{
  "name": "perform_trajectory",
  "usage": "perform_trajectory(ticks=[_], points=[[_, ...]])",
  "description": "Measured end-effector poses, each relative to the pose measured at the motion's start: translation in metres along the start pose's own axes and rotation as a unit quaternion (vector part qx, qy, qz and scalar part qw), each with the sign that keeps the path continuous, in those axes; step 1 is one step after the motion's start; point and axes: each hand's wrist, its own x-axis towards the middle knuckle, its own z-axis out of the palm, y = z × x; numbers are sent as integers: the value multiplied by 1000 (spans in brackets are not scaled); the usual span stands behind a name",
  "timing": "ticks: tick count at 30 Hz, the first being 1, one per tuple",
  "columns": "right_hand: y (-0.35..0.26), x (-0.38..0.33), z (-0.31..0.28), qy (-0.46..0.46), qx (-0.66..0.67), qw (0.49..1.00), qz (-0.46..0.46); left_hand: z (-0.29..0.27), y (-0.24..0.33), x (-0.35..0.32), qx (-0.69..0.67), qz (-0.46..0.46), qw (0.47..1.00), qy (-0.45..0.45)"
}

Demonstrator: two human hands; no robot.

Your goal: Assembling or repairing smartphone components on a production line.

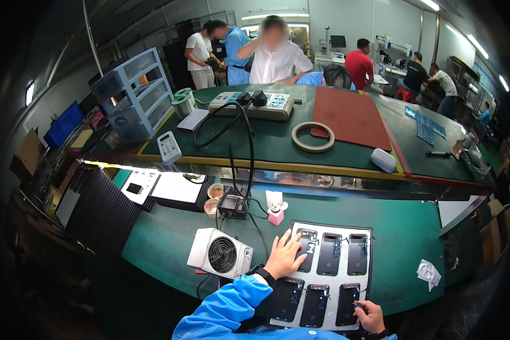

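Hands on a tray of phone frames

Fingers of the left hand [284, 255] lie spread and flat across the upper left corner of the grey tray [367, 266], touching the top-left phone frame [306, 249]; nothing is gripped. The right hand [370, 316] sits at the tray's lower right corner with fingers curled in, pinching thin tweezers [358, 306] whose tip points at the bottom-right phone frame [347, 304]. The tray rests on the green bench mat [413, 232] right in front of the person and carries six dark phone frames in two rows of three. Both forearms wear blue sleeves [226, 309], the left with a dark wrist strap. Just left of the tray stands a small white fan unit [220, 253]. Behind it a black adapter [232, 204] trails cables up to a power strip [254, 105] on the raised shelf. A pink-based bottle [275, 214] stands just beyond the tray's top edge, a crumpled white wipe [429, 272] lies well to its right, and a tape ring [313, 136] rests on the shelf
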Motion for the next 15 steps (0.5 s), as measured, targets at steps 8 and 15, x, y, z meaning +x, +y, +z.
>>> perform_trajectory(ticks=[8,15], points=[[4,2,1,10,-1,1000,4,-2,-1,2,-8,-6,1000,-11],[3,-6,-1,-3,-27,1000,-7,3,1,-6,-34,-9,999,2]])
